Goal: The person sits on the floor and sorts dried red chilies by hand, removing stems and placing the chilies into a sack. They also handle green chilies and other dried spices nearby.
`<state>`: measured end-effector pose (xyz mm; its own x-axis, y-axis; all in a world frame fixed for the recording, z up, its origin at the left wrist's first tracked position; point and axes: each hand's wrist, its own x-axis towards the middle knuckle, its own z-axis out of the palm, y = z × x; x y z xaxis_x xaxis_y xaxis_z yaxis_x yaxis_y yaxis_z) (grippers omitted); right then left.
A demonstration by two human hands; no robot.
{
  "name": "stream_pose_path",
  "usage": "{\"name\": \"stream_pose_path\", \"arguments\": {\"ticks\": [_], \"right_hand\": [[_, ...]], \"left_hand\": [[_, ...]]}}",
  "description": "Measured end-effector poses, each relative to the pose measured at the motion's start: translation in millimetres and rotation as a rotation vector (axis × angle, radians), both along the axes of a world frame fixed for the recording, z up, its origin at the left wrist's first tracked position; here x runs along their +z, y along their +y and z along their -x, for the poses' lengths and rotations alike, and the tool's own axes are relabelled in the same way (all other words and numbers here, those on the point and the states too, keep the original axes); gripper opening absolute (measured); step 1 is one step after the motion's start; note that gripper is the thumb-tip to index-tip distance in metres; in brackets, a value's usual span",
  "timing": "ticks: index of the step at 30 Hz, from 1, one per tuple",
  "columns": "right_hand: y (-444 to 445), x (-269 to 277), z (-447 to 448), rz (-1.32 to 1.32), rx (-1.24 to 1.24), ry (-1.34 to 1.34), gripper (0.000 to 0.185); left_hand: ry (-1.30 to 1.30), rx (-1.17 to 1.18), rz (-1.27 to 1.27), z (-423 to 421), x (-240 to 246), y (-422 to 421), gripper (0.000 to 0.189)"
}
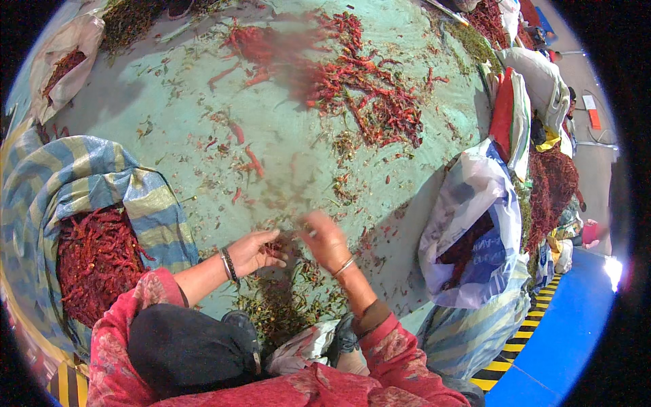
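My left hand (258,253) is low over the table, palm turned inward, with something reddish, perhaps dried chili, at its curled fingers; whether it grips this is unclear. Close by on the right, my right hand (323,241) is blurred with its fingers bent, and its grasp cannot be made out. Below both hands lies a heap of green stems and debris (285,308). Dried red chilies (389,109) are spread across the pale green surface (178,112) farther away, partly behind a blurred patch. A few single chilies (254,162) lie nearer.
At left stands a blue-and-cream checked woven sack (91,163) filled with red chilies (96,259). A white and blue plastic sack (437,234), its mouth open with dark red contents, stands at right. Beyond it are more sacks (539,81) and a chili pile (552,188).
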<state>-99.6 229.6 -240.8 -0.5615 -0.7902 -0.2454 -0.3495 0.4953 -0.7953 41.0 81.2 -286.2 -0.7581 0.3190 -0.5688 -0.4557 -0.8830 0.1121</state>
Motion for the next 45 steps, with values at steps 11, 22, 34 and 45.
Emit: {"name": "stream_pose_path", "arguments": {"ticks": [11, 22, 34, 45], "right_hand": [[97, 4, -58, -0.298, 0.622, 0.388, 0.036], [71, -14, -74, -0.171, 0.332, 0.197, 0.032], [100, -42, 30, -0.318, -0.353, 0.456, 0.014], [-25, -16, 5, 0.001, -0.005, 0.46, 0.03]], "left_hand": [[-0.017, 0.006, 0.088, -12, -13, -2, 0.024], [-0.019, -0.006, 0.141, -10, -6, -4, 0.024], [0.023, -0.017, 0.12, -7, -2, 1, 0.025], [-0.036, -0.011, 0.056, -22, -7, -11, 0.028]]}}
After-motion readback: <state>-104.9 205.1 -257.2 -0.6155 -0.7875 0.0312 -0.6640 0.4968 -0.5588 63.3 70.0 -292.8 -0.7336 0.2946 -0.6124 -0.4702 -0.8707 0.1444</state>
